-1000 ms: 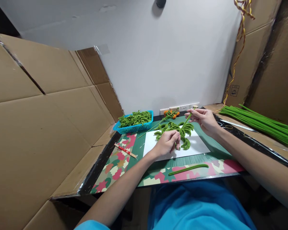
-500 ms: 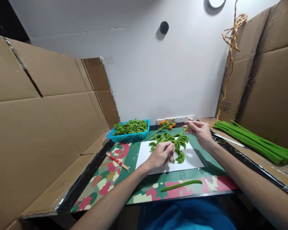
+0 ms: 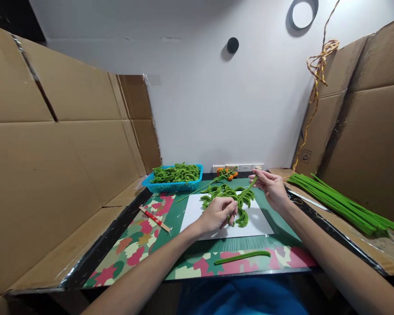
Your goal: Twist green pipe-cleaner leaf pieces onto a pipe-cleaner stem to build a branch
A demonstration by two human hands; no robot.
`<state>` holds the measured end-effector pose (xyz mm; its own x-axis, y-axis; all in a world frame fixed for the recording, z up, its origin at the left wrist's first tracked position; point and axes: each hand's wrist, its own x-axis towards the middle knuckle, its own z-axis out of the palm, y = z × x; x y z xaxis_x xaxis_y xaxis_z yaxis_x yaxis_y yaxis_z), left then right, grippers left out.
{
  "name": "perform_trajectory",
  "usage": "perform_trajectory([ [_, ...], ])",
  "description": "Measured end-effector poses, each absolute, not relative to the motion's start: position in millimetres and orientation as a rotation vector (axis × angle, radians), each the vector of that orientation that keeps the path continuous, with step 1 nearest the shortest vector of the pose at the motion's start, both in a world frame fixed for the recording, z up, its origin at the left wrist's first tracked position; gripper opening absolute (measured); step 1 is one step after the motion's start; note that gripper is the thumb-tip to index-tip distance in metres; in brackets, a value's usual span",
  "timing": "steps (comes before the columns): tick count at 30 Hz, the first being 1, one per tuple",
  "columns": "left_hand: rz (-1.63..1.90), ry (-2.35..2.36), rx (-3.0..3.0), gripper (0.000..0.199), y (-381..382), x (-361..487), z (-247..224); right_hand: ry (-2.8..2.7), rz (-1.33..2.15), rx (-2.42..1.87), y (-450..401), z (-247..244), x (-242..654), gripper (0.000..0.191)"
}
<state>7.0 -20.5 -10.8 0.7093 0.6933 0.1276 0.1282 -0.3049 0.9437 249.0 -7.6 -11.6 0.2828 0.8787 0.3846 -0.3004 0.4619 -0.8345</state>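
Observation:
A green pipe cleaner (image 3: 247, 190) runs slantwise between my two hands above the table. My left hand (image 3: 220, 213) is closed on its lower end, and my right hand (image 3: 268, 186) pinches its upper end. Below them, several curled green pipe cleaner pieces (image 3: 243, 217) lie on a white sheet of paper (image 3: 192, 214), partly hidden by my left hand. One loose green pipe cleaner (image 3: 242, 257) rests near the table's front edge.
A blue basket (image 3: 170, 187) full of curled green pieces stands at the back left. Orange flowers (image 3: 228, 173) lie behind the paper. Red-wrapped chopsticks (image 3: 155, 218) are at left. A bundle of green pipe cleaners (image 3: 341, 202) lies at right. Cardboard walls (image 3: 85, 153) flank the table.
The view has shifted slightly with the head. Both hands keep nearly the same pose, still with the pipe cleaner stretched between them.

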Motion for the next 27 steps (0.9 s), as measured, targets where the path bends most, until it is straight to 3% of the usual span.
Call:
perform_trajectory([
  [16,0.720,0.633,1.856,0.049,-21.0,8.9,-7.1,-1.053,0.982,-0.707,-16.8,-7.3,233.9,0.045],
  [22,0.734,0.592,1.794,0.047,-20.5,10.4,-9.3,-1.266,1.036,-0.706,-26.0,-6.7,226.6,0.061],
  [27,0.777,0.575,1.754,0.045,-19.4,11.3,-9.4,-1.417,1.082,-0.707,-28.1,-8.8,219.7,0.043],
])
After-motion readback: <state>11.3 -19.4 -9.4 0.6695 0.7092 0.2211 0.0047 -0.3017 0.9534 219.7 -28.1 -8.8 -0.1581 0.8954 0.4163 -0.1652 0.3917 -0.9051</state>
